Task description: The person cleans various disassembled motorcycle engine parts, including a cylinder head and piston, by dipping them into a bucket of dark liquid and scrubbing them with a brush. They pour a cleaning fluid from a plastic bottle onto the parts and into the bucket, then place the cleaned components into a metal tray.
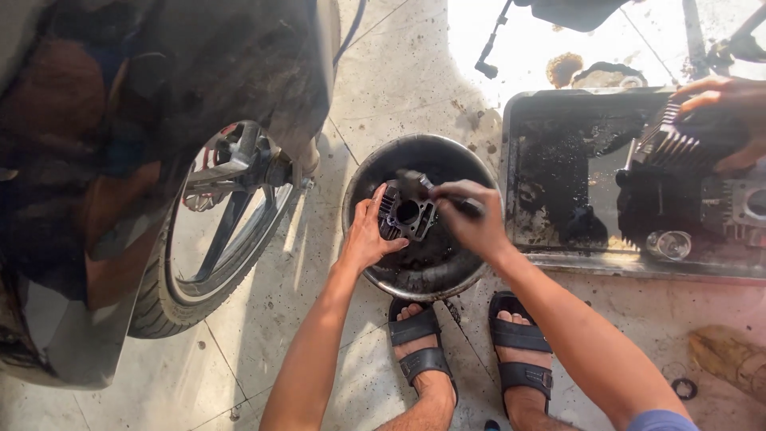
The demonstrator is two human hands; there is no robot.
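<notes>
Fingers of the left hand clamp a finned cylinder over a round basin; right hand grips a brush.

Motorcycle repair workshop, work done at floor level. Stained concrete floor with oil blotches and grit. Motorcycle rear wheel with tyre and spoked rim stands at the left, bodywork above it. Round black basin, greasy inside, sits on the floor; a finned engine cylinder is held over it. Rectangular metal tray, coated in black sludge, holds more finned engine parts. Another person's hand rests on those parts. Sandalled feet show the worker crouching.
</notes>
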